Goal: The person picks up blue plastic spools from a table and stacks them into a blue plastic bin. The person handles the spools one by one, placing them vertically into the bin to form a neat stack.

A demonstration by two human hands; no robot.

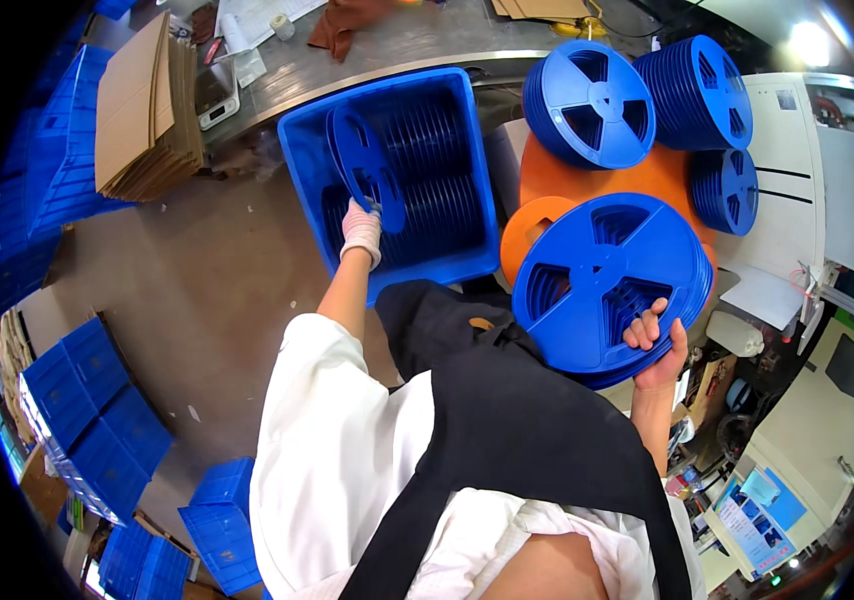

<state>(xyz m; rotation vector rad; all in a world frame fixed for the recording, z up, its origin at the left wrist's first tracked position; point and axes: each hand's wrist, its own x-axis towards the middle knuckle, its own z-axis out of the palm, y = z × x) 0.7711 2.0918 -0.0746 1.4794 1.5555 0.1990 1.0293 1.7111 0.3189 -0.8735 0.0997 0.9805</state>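
**Left hand in the bin, right hand on the big stack**

We have the left hand, in a pale glove, at the near left part of the blue bin, with its fingers closed on a blue reel. That reel stands tilted above the others, its lower part in our grip and its upper part leaning away toward the far left corner. Beside it, more blue reels stand on edge in two packed rows inside the bin.

Our right hand is bare. Its fingers are curled at the near right edge of the big stack, touching the top reel there; we cannot tell how firmly they grip. The stack is to the right of the bin, its round faces turned up toward us, and an orange disc shows at its left edge.

Beyond it, three smaller stacks of blue reels stand near an orange surface: one at the far left, one at the far right and a little one nearer us on the right. Past the bin runs a metal desk with a brown cloth, and to the left of it rises a pile of cardboard.
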